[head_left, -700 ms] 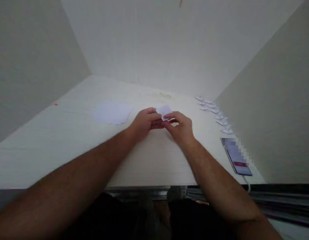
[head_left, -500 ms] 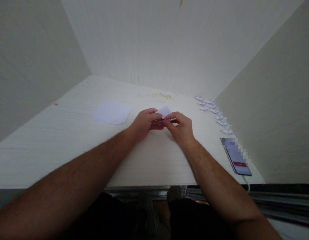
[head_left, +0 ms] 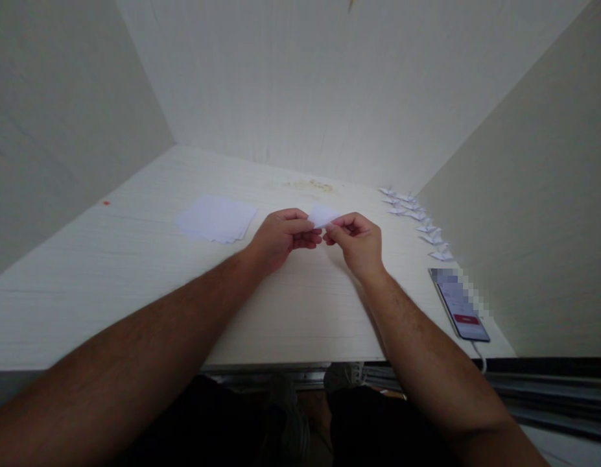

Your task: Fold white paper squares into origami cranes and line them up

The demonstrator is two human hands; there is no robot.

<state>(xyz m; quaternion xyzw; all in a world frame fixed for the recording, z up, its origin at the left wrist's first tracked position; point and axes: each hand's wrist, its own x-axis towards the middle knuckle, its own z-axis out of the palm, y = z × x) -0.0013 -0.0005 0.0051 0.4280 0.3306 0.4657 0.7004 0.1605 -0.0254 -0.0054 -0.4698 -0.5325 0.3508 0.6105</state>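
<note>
Small white four-cornered paper piece (head_left: 323, 214) is held over the pale streaked table (head_left: 110, 285), just right of the loose stack of flat white paper sheets (head_left: 217, 217). The left hand (head_left: 275, 240), nearer that stack, pinches its left edge, lower fingers half curled. The right hand (head_left: 363, 243) grips its near right corner between thumb and bent forefinger; both hands' fingertips cover parts of it. Well right of the stack, pointed white folded-paper figures (head_left: 413, 213) line up; right and nearer the person lies a dark-edged rectangular smartphone (head_left: 458, 305) with a white cable (head_left: 482, 360).
</note>
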